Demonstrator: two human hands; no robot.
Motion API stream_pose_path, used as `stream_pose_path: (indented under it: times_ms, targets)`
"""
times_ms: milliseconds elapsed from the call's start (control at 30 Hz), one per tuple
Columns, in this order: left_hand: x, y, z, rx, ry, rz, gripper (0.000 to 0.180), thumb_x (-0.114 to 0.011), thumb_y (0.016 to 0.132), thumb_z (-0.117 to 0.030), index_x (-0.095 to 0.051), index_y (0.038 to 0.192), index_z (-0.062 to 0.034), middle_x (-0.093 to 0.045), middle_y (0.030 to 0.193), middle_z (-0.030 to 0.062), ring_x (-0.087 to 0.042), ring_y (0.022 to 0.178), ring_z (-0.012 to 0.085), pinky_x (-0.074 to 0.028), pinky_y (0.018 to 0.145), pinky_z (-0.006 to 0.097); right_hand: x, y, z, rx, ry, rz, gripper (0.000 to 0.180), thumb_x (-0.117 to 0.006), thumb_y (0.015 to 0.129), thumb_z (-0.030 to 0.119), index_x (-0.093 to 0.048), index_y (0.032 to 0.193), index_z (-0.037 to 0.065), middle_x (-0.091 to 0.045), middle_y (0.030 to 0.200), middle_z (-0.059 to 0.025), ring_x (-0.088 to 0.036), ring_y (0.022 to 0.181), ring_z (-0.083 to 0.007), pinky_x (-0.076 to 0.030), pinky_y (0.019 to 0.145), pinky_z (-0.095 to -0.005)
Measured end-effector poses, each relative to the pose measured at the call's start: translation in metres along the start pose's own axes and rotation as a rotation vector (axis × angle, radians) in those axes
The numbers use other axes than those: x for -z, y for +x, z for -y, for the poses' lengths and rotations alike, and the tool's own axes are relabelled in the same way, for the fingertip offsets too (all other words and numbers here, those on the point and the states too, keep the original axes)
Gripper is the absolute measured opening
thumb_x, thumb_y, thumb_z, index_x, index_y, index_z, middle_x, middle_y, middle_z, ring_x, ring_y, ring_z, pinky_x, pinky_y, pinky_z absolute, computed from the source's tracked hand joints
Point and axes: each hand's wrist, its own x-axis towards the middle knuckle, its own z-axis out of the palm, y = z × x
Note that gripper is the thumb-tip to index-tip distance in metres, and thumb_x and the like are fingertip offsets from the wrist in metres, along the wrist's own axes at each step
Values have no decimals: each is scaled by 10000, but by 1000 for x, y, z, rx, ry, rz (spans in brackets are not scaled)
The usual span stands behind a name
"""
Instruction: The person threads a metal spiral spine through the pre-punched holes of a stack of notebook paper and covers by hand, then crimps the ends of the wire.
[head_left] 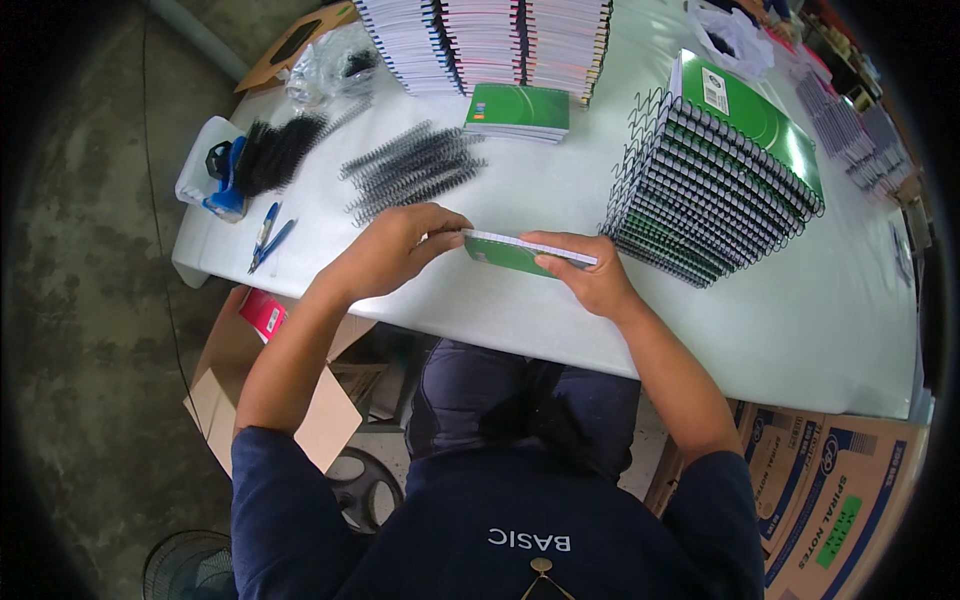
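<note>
The person sits close up to the white counter [760, 335], holding a small green-covered notepad [510, 257] out over it, not far in from the front edge. The right hand [592, 272] has the pad's right end clamped, thumb flat on the green cover and the other fingers [552, 240] behind, over the long white page edge that faces up. The left hand [400, 250] comes in at the opposite end; its thumb and forefinger are close to each other just at the pad's upper left corner, though I can't tell from here whether they pinch it or merely touch. The pad leans and slopes down a little toward the right.

Room is tightest on the right, where a tall stack of spiral-bound notebooks [715, 190] stands near the right hand, wire loops facing this way. Past the left hand lies a heap of loose coils [410, 168], with a strip of counter between it and the pad. Straight ahead, well apart from the pad, sits a small pile of green pads [518, 112] before taller paper stacks [485, 45]. Blue-handled pliers [272, 245] lie off to the left, near the counter's edge, and below that an open carton [220, 365] shows.
</note>
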Motion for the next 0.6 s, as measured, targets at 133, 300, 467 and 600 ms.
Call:
stream_pose_path:
  times_ms: [133,300,467,600]
  targets:
    - [11,8,-7,187,-135,142,239,-621,846,-137,-597,1050,-14,-604,936,106,-563,828,200,-441,769,300,-1,0,0,-2,12,21,274,-579,852,23,-625,1121,40,-660,1055,-62,-578,941,-97,-431,870,-227]
    - [-13,6,1,-175,175,-258,212,-601,855,-150,-601,1011,-8,-617,932,116,-593,867,272,-439,807,353,-9,0,-1,-4,1,-35,280,-574,850,14,-619,1126,30,-660,1052,-68,-573,935,-92,-438,861,-231]
    - [5,16,-23,34,451,88,286,-674,760,-152,-564,997,-35,-589,938,106,-564,897,316,-444,743,401,-6,-6,-26,16,-26,-60,311,-582,832,6,-603,1141,24,-658,1072,-83,-579,920,-104,-449,850,-251]
    - [-3,5,-22,-194,590,-203,219,-726,693,-177,-595,837,-79,-586,803,78,-577,786,284,-441,704,380,-13,0,-3,32,-129,-11,327,-569,839,6,-594,1161,58,-660,1048,-126,-605,886,-132,-464,818,-275]
